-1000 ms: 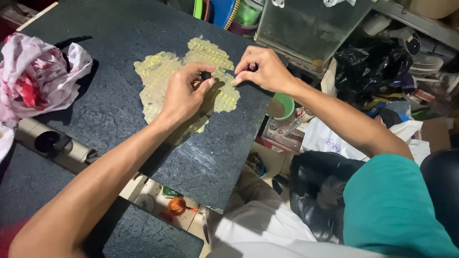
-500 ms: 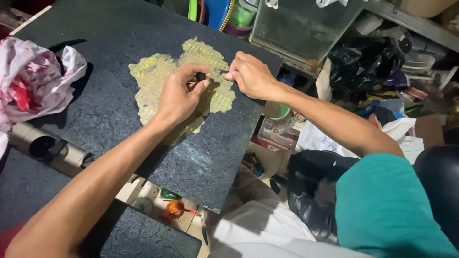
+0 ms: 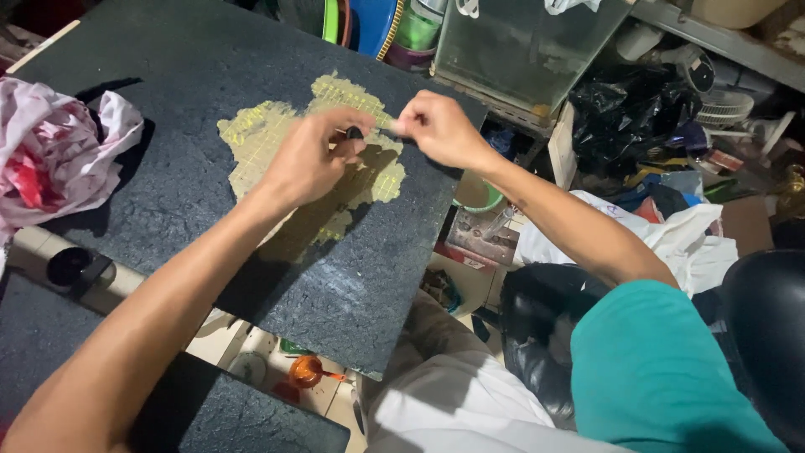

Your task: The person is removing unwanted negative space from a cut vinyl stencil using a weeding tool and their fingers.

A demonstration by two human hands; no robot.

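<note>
The yellow gridded patch (image 3: 310, 159) lies on the dark slab (image 3: 168, 193), under both hands. The view has tilted since a second ago, and the hands have drawn closer over the patch's upper edge. The left hand (image 3: 306, 159) pinches one small black object (image 3: 355, 132); the right hand (image 3: 440, 127) has its fingers closed on something too small to tell. One crumpled pink-and-white cloth (image 3: 59, 159) sits at the slab's left.
</note>
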